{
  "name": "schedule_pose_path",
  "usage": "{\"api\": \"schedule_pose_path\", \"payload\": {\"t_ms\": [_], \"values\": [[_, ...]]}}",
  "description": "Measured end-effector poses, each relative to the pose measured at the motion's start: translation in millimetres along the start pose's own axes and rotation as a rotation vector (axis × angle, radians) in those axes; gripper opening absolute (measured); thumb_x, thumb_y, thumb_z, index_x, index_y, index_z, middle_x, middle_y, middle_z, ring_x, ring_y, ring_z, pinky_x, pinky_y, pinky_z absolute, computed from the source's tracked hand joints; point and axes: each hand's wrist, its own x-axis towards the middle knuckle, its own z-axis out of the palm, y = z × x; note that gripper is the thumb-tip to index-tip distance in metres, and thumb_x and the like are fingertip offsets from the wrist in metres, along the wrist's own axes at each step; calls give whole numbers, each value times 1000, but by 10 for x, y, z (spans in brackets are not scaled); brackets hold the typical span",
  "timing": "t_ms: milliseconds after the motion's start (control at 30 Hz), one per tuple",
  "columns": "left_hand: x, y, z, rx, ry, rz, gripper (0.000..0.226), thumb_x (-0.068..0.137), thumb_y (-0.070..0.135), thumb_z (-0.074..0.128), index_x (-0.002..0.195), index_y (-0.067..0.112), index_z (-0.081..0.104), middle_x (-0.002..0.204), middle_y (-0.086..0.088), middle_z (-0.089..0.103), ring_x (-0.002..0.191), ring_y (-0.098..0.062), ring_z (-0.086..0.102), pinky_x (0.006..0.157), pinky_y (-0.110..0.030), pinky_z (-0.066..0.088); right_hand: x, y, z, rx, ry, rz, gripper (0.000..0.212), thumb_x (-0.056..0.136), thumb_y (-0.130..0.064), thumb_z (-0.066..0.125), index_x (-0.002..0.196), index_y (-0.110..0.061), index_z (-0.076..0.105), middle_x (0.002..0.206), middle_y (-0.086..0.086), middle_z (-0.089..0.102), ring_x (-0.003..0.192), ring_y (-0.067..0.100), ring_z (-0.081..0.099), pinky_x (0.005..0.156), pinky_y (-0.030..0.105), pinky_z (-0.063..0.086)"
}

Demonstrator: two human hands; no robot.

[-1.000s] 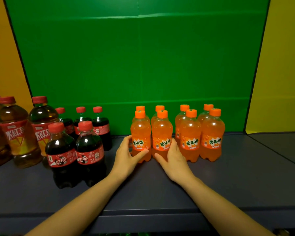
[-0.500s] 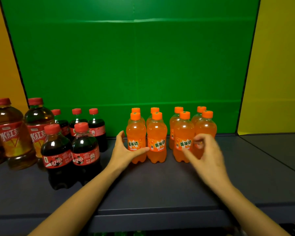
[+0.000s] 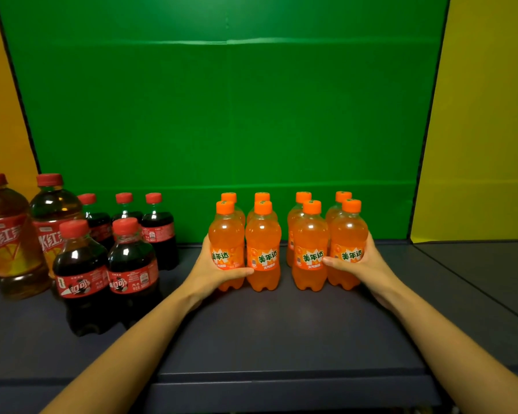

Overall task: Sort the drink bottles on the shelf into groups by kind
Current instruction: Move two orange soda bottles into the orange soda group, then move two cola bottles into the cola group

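eight orange bottles (image 3: 263, 249) stand upright mid-shelf in two rows of four, split into a left and a right block of four with a narrow gap between them. the left hand (image 3: 213, 270) wraps the front-left bottle (image 3: 226, 249) from its outer side, thumb across the label toward the neighbouring bottle, fingers hidden behind. the right hand (image 3: 362, 264) wraps the front-right bottle (image 3: 348, 249) the same way from the other side, thumb reaching across its label toward the next bottle (image 3: 310, 252). both hands are closed on their bottles, and both bottles rest on the shelf (image 3: 266, 330).

to the left, apart from the orange group, five cola bottles (image 3: 132, 258) with red caps stand together, two in front and three behind. further left, at the frame edge, tea bottles (image 3: 9, 234) with red caps and red labels stand just beside the cola; their full count is cut off by the frame.

the shelf is dark grey. a green panel (image 3: 222, 115) forms the back wall, with yellow panels (image 3: 485, 115) at either side.
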Motion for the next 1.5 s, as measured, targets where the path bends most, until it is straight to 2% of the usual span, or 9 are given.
{"api": "schedule_pose_path", "payload": {"t_ms": [233, 400, 600, 667, 800, 933, 1033, 1267, 1500], "values": [[-9, 5, 11, 37, 1, -32, 121, 31, 46, 88, 133, 20, 28, 120, 5, 55, 106, -5, 58, 75, -11, 51, 9, 32, 44, 47, -7, -43, 103, 61, -4, 80, 143, -25, 20, 130, 1, 52, 112, 12, 55, 82, 23, 47], [-22, 30, 61, 42, -5, -20, 110, 41, 34, 85, 133, 20, 27, 122, 3, 54, 107, -6, 57, 76, -13, 52, 13, 49, 107, 48, -27, -62, 98, 66, -3, 77, 142, -25, 21, 124, -3, 52, 106, 3, 55, 69, 15, 51], [-145, 131, 68, 91, -23, -78, 82, 64, 12, 81, 128, 20, 30, 107, 1, 59, 85, -10, 64, 60, -19, 55, -63, -3, 85, -188, 82, -71, 113, 51, -42, 85, 143, -26, 21, 147, 4, 34, 134, 22, 37, 107, 46, 37], [-240, 203, 62, 76, -2, -102, 71, 71, 9, 75, 125, 23, 31, 110, 11, 55, 90, -1, 58, 68, -13, 52, -158, -97, 83, -331, 242, -137, 100, 64, -34, 81, 144, -18, 23, 151, 7, 24, 138, 23, 26, 112, 41, 27], [-538, 328, -36, 252, 118, -105, 67, 75, 21, 72, 133, 15, 38, 125, 8, 44, 116, -6, 40, 98, -23, 34, -418, -285, 107, -422, 413, -470, 46, 76, -12, 71, 118, -11, 51, 120, 8, 47, 116, 24, 47, 95, 26, 36], [-923, 499, -212, 364, 187, 19, 24, 79, 22, 68, 102, 18, 61, 103, 7, 63, 95, -12, 60, 75, -13, 47, -570, -443, 323, -332, 249, -557, 25, 78, -2, 67, 91, -22, 57, 92, -2, 56, 79, 9, 56, 71, 9, 42], [-1168, 610, -437, 425, 285, 101, 4, 80, 17, 67, 83, 19, 65, 77, 6, 67, 75, -13, 62, 64, -26, 50, -640, -548, 609, -287, 115, -575, 20, 78, -1, 66, 85, -19, 62, 85, -5, 62, 77, 10, 57, 65, 10, 44], [-1529, 594, -1092, 513, 533, 159, 10, 78, 15, 68, 71, 18, 62, 80, 10, 64, 65, -10, 58, 53, -18, 44, -665, -629, 1377, -277, -138, -569, 18, 77, -1, 67, 83, -18, 64, 80, -3, 65, 76, 14, 58, 62, 12, 44], [-1483, 256, -1679, 595, 525, 82, 51, 64, 45, 75, 102, 26, 46, 96, 15, 54, 87, -4, 55, 72, -24, 47, -606, -529, 2132, -377, -363, -367, 47, 72, -29, 75, 108, -31, 46, 107, -14, 55, 90, 3, 56, 73, 20, 50]]}}
